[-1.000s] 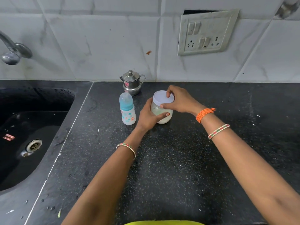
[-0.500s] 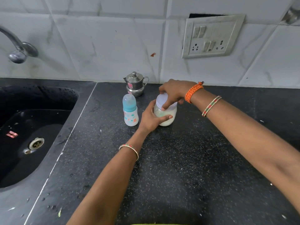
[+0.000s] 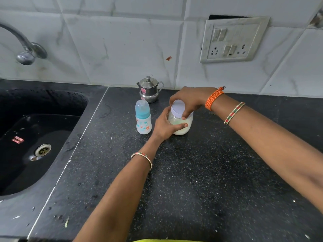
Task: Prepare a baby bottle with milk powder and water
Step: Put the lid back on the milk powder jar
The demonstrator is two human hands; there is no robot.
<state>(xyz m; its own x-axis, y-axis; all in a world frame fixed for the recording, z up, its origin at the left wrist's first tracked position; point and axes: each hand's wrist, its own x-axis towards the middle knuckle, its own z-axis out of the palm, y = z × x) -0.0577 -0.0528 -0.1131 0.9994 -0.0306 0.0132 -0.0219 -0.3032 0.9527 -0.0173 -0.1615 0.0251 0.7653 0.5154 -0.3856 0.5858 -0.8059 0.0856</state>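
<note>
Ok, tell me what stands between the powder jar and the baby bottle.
Only the left hand, which grips the jar on the side facing the baby bottle. The right hand holds the lid, which is on.

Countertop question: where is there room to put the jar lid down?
The countertop is bare right of the powder jar, toward the wall, and in front, between the arms. It is crowded left of the jar: baby bottle, steel pot, then the sink.
</note>
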